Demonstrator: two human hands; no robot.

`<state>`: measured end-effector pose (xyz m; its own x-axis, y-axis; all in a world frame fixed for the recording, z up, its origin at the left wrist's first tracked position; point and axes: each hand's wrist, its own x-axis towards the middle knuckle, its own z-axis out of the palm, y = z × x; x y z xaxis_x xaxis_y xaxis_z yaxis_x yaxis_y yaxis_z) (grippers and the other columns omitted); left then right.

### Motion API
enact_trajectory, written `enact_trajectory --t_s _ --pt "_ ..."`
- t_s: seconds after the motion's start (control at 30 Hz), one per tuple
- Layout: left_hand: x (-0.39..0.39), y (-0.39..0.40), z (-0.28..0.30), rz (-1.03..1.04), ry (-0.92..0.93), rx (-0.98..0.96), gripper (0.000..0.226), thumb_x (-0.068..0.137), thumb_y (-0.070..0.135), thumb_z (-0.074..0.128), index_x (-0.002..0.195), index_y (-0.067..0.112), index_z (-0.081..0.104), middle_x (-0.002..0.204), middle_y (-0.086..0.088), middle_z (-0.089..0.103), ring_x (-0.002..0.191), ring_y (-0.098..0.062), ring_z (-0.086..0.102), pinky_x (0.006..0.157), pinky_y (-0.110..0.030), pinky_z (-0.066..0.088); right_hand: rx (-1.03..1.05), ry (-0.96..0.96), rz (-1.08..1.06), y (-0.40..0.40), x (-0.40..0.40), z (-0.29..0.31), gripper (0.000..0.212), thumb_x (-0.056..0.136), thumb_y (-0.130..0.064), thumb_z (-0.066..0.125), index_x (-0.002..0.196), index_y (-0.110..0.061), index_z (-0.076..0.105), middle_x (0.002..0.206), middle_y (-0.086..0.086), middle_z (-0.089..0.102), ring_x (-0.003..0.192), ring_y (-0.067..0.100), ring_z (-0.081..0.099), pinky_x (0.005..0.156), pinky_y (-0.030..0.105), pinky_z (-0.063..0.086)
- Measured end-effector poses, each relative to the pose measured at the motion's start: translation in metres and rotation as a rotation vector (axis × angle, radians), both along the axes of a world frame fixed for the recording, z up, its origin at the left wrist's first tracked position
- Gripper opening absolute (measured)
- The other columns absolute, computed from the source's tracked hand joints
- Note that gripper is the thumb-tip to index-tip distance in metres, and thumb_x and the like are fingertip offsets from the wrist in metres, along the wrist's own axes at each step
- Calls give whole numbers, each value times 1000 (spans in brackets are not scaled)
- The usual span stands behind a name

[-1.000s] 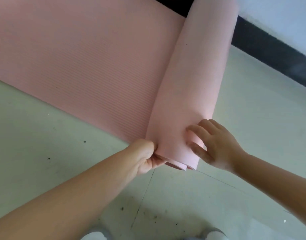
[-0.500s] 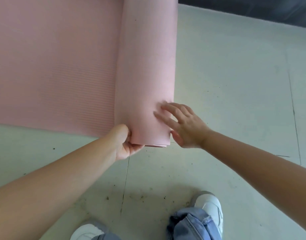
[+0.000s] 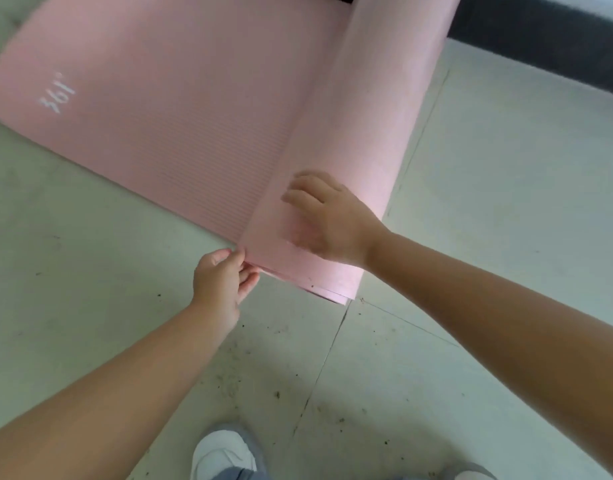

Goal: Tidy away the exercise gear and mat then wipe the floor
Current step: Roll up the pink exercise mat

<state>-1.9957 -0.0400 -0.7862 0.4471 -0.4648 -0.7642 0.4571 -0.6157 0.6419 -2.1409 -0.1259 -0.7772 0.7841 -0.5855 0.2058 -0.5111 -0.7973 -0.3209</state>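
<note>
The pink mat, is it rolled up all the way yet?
No, a long flat stretch of the pink mat lies unrolled on the floor beside the rolled part.

Single head-worn view, looking steeply down and forward from standing height, taking in the floor (image 3: 506, 237), both forearms, and shoes (image 3: 225, 455) at the bottom edge.
</note>
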Motion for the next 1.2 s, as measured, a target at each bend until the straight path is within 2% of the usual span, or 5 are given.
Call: enact_trajectory --t_s 0.13,0.37,0.53,0.9,1.2 --pt "12 -7 -8 -84 -240 30 17 94 11 56 107 0 55 74 -7 56 56 -7 59 53 -12 54 -249 -82 55 24 -17 -5 12 74 -17 57 71 -7 64 86 10 67 97 26 52 81 37 36" --pt "30 1 -24 -578 -885 106 29 98 5 38 115 -2 60 106 -23 65 100 -35 60 76 -35 44 -210 51 162 34 -37 -54 50 76 -18 48 125 -19 45 132 2 45 124 26 39 107 55 32" --pt "58 26 -33 -937 -1352 -336 35 97 19 35 121 -3 46 112 -30 64 109 -31 48 92 -38 46 -111 6 135 14 23 -42 38 83 -25 49 115 -6 58 114 21 67 112 38 61 93 59 43" --pt "63 13 -33 -1326 -1207 74 89 98 51 2 112 -11 64 116 -26 67 104 -40 67 79 -51 54 -281 12 94 47 -18 -47 18 84 -23 46 101 -17 48 119 8 45 111 25 46 97 46 31" --pt "93 -3 4 -716 -1015 224 57 100 22 38 150 2 17 155 -17 26 143 -29 28 113 -38 26 -74 422 87 33 55 -25 81 61 -26 75 136 -19 45 140 6 52 129 27 49 103 58 21"
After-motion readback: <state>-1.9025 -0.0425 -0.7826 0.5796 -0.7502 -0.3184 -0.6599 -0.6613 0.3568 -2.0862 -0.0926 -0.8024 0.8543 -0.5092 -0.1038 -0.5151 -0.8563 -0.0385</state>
